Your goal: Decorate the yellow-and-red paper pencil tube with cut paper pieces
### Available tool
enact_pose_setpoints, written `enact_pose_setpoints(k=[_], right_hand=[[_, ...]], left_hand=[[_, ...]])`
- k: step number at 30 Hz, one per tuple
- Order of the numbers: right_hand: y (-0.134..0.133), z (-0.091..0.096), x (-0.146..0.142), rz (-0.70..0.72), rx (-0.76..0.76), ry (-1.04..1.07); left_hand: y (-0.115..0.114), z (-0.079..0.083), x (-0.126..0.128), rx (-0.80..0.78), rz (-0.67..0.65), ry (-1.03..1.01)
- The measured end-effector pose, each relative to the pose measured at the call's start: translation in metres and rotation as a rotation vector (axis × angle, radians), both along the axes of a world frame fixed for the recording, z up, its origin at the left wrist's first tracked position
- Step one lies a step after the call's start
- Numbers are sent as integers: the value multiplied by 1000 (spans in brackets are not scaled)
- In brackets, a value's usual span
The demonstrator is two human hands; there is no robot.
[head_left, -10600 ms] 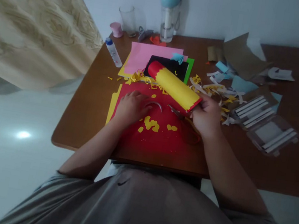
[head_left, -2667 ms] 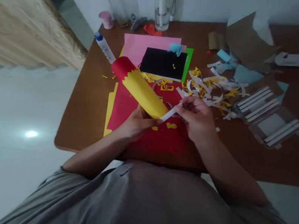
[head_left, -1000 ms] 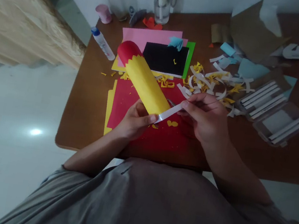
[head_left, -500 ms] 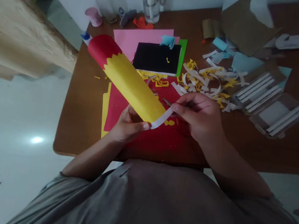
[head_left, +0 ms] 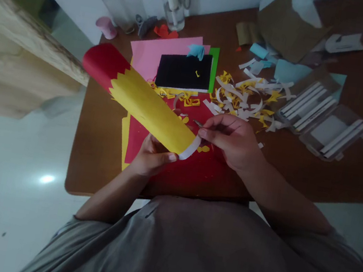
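While the near end of a rolled paper tube (head_left: 147, 107) is cradled from below by the left hand (head_left: 151, 159), its long axis is seen in the head view running from that hand toward the far left, where the red, zigzag-edged end is carried out past the left edge of the tabletop (head_left: 95, 154). The left hand is curled under the tube with its thumb toward the near end, and is the nearer hand along the tube's length. The right hand (head_left: 229, 144) is held just beyond that end, its fingers narrowly pinched on a curved white paper strip (head_left: 192, 148) that is curved against the tube's end. A small metal tip (head_left: 198, 123), perhaps of scissors, projects beside the right fingers, and a red card sheet (head_left: 195, 175) is laid beneath the hands.
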State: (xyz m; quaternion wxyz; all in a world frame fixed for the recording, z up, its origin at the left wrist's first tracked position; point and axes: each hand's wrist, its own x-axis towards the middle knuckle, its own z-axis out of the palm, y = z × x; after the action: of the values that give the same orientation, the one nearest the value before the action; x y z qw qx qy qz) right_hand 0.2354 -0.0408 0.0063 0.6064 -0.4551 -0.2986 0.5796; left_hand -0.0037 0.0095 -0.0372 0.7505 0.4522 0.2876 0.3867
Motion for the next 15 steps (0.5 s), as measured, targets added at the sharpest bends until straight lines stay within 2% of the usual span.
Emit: enact_pose_setpoints(k=[4,11,15], right_hand=[[2,-4,-3,3,4,-4],[6,-16,-3,-101,81,-142],[3,-16,-7,-124,108,-279]], left_hand=[[1,-2,0,-15,10,0],[3,17,12,-69,-81,-20],[0,17,18,-110,-54,-29]])
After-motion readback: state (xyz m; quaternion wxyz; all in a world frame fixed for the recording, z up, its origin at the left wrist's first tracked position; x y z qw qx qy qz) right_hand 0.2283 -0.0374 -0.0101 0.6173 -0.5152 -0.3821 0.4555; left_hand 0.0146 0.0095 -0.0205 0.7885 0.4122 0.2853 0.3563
